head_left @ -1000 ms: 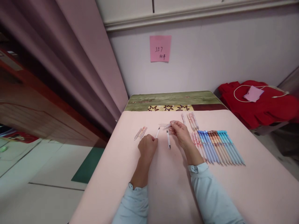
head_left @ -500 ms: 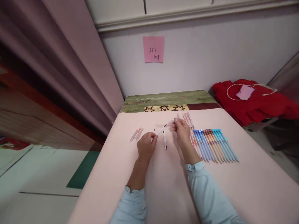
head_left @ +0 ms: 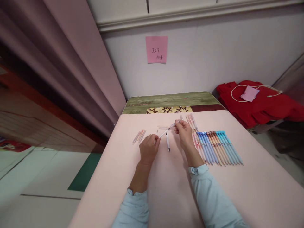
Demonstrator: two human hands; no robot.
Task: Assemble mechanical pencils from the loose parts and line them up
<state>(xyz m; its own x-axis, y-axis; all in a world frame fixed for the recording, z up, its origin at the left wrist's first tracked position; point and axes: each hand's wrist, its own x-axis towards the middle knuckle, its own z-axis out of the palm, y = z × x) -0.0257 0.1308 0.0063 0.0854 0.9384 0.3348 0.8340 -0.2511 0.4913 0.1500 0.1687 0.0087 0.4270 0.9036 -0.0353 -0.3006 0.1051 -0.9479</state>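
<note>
My left hand pinches the near end of a white pen refill, which slants up to the right. A clear, slim pen part is pinched between the thumb and fingers of my right hand. The refill's dark tip meets this part's end; how far it sits inside I cannot tell. Below them, on the table, lies another white refill with a dark end. Just behind the hands is a thin pale piece. Several clear, orange-patterned pen parts lie left of my left hand.
Right of my right hand, several blue, brown and turquoise pens lie in a row beside red-and-white ones. More clear pen parts are behind. A red cloth with a white cable sits beyond the pink-covered table.
My right hand has shifted slightly left with the clear part, bringing it a little further along the refill's dark tip. My left hand is almost still.
</note>
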